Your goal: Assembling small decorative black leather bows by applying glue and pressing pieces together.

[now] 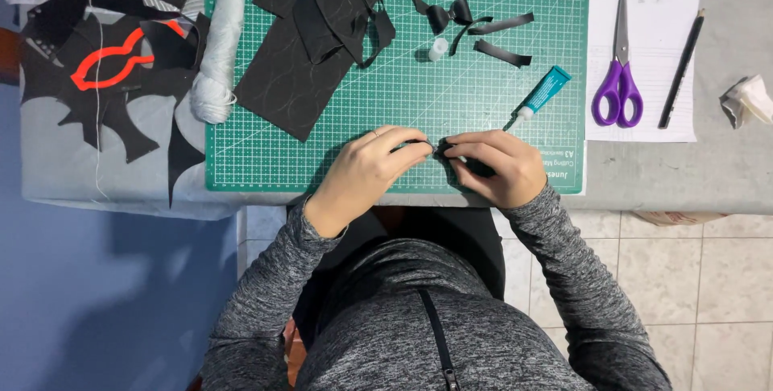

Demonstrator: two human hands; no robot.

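While over green mat [338,157] | left hand [366,173], right hand [495,167] pinch black piece [439,149]

I see one package: a small teal glue tube with a white nozzle [545,91], lying slantwise on the green cutting mat [483,4], beside the purple-handled scissors [618,77].
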